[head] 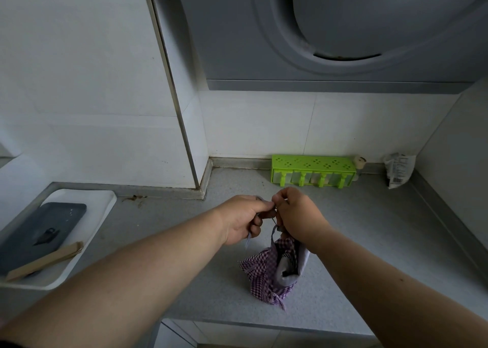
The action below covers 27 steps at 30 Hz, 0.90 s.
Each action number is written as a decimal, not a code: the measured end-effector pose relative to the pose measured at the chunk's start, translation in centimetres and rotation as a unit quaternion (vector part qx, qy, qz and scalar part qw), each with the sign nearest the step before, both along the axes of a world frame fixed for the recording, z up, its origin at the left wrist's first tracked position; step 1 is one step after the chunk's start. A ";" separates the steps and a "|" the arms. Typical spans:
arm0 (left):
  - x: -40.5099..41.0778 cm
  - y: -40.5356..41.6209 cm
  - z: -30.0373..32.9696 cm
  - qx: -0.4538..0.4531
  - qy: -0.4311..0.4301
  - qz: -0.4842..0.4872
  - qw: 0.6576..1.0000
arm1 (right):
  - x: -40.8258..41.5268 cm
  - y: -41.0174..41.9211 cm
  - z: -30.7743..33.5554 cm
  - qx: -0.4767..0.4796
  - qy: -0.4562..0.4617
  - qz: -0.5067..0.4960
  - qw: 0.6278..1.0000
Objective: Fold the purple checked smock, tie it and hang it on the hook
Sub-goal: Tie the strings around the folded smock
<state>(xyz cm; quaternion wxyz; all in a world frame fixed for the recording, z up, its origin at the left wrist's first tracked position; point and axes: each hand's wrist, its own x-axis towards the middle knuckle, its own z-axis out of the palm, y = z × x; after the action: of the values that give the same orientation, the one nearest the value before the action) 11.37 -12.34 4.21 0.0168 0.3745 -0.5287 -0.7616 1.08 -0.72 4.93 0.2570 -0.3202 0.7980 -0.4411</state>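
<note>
- Head view: both bare forearms reach forward over a grey speckled countertop [356, 242].
- Left hand [241, 222]: fingers curled closed, thumb and forefinger pinched on a pale lilac tie strap [273, 230]. A loose end of strap hangs below the palm.
- Right hand [297, 215]: fingers bent inward and closed, fingertips meeting the left hand's at the same strap. The two hands touch at the pinch point.
- Purple checked smock [260, 271]: bundled into a compact folded roll, hanging from the strap directly under the right hand. Its lower end is at or just above the countertop; cannot tell whether it rests on it. A plain pale lining or panel shows on the right side of the bundle; a short strap end trails at the bottom.
- Smock position: near the front edge of the counter, roughly centre of frame.
- Green plastic rack [313, 170]: stands against the back wall, beyond the hands, well apart from the smock.
- Small crumpled packet [398, 170]: back right corner of the counter.
- White tray [103, 205]: at left, holding a dark grey flat slab [39, 234] and a tan wooden stick [45, 260] lying across its near corner.
- Grey range hood [330, 30]: fills the upper frame over white tiled wall.
</note>
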 end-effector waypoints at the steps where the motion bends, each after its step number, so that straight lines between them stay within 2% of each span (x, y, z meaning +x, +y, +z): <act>1: -0.1 0.0 -0.1 -0.004 0.000 0.011 1.000 | -0.1 0.0 -0.1 -0.004 0.001 0.004 1.000; 4: -0.2 -0.3 -0.2 -0.031 -0.014 0.036 0.999 | -0.6 0.3 -0.3 -0.002 0.025 0.035 0.999; 7: -0.1 -0.8 -0.3 -0.067 -0.033 0.033 0.997 | -1.0 0.7 -0.4 0.032 0.128 0.080 0.988; 10: 0.1 -1.2 -0.6 -0.092 -0.040 0.018 0.995 | -1.3 0.5 -0.7 0.054 0.247 0.114 0.961; 14: 0.2 -1.5 -0.7 -0.149 -0.033 -0.017 0.988 | -1.4 0.2 -1.3 0.053 0.303 0.135 0.942; 17: 0.5 -1.8 -0.7 -0.244 -0.030 -0.062 0.967 | -1.6 0.3 -1.6 0.056 0.297 0.125 0.945; 21: 0.8 -2.7 -0.5 -0.354 -0.037 -0.166 0.920 | -1.7 0.4 -1.3 0.068 0.217 0.098 0.969; 27: 0.9 -2.7 -1.1 -0.269 0.001 -0.162 0.949 | -1.5 0.5 -1.2 0.037 0.149 0.069 0.986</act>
<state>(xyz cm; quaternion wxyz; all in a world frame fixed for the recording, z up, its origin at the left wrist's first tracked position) 12.27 -15.00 3.15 -0.0059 0.2646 -0.7676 -0.5837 -0.42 -0.23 3.70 0.1768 -0.4265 0.8195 -0.3396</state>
